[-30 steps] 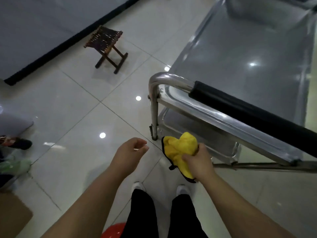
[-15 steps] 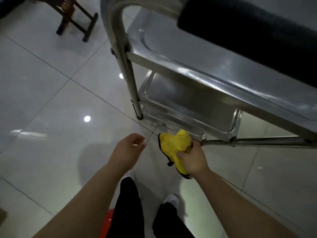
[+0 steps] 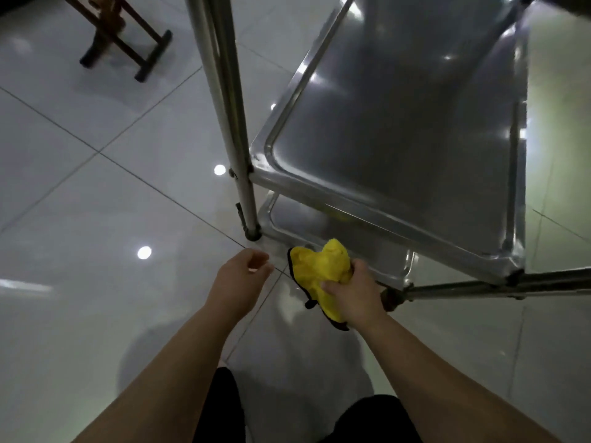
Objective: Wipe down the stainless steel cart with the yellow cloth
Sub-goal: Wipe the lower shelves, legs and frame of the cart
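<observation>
Right hand (image 3: pixel 353 294) gripping the bunched yellow cloth (image 3: pixel 319 273), thumb and curled fingers closed round its near side. Cloth sticking up and out to the left of the grip, with a dark-edged corner hanging below the knuckles. Held low, just in front of the near edge of the cart's bottom shelf (image 3: pixel 393 270); whether touching the steel or just short of it, impossible to tell.

Left hand (image 3: pixel 238 279) beside the grip, to its left and apart from the cloth, holding nothing. Fingers loosely curled, thumb and fingertips close together but with a gap between them.

Above and beyond the grip, the cart (image 3: pixel 399 139), its middle shelf a shiny tray with a raised rim, tilted across the view. Up and left of the grip, an upright steel leg (image 3: pixel 236 139), foot planted on the floor just beyond the left hand. Right of the grip, a steel bar (image 3: pixel 499 286) running off to the edge of the view, joined to the shelf corner.

Far off up and left, the dark wooden legs of a stool (image 3: pixel 128 36). Underneath everything, glossy pale floor tiles (image 3: pixel 96 219) with bright spots of reflected light. Below the grip, both bare forearms and dark trouser legs.
</observation>
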